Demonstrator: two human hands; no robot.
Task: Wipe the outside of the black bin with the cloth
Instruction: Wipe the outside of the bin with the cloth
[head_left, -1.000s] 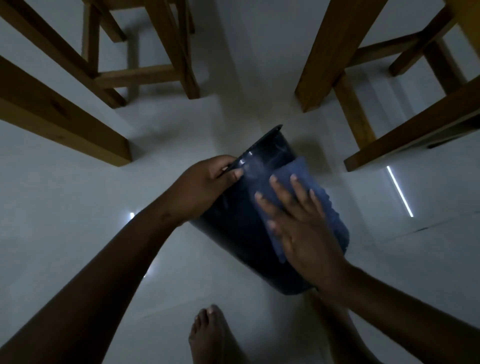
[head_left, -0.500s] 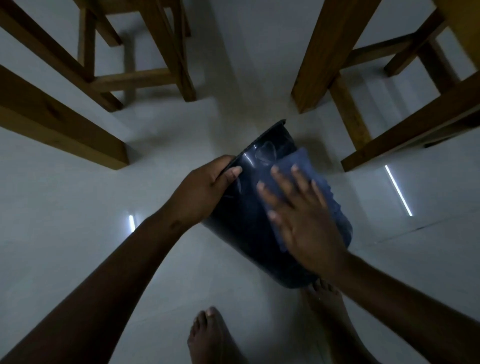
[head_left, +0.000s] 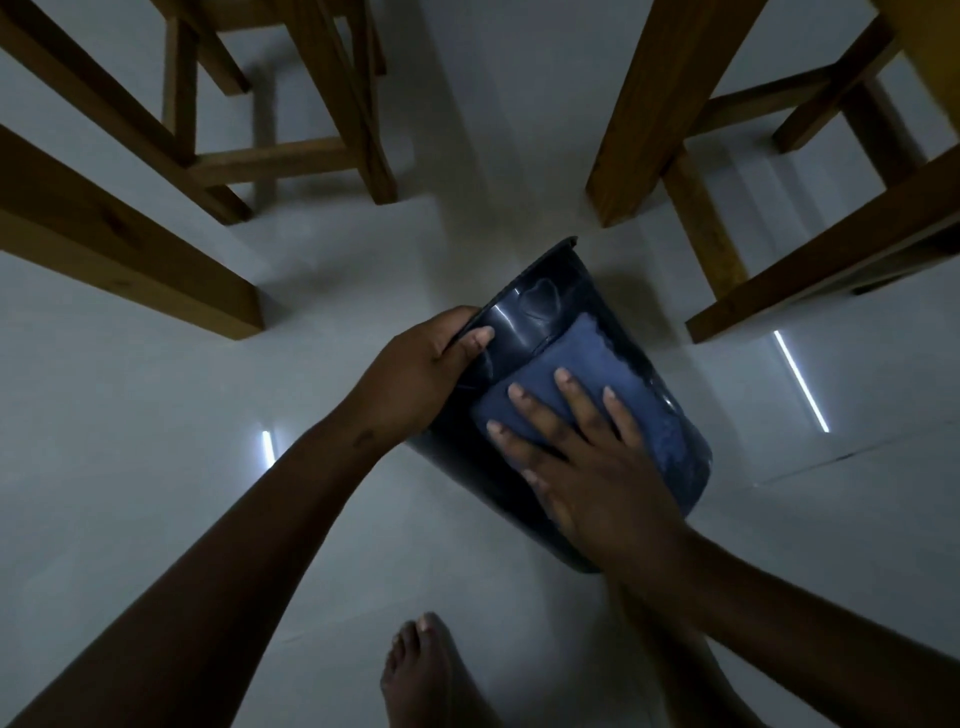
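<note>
The black bin (head_left: 540, 306) is tilted on its side above the pale floor, its open rim pointing up and away from me. My left hand (head_left: 421, 364) grips the rim on the left, thumb on the outside wall. A blue cloth (head_left: 602, 374) lies spread over the bin's upper side. My right hand (head_left: 582, 457) presses flat on the cloth with fingers spread. The bin's base is hidden behind my right wrist.
Wooden chair and table legs (head_left: 639, 114) stand close on the right and more wooden legs (head_left: 332, 98) on the left. My bare foot (head_left: 431, 675) is on the tiled floor (head_left: 156, 415) below the bin. Light strips reflect on the tiles.
My right hand has slid the cloth down the bin's side toward me, and the bin has tipped slightly. My left hand kept its grip on the rim.
</note>
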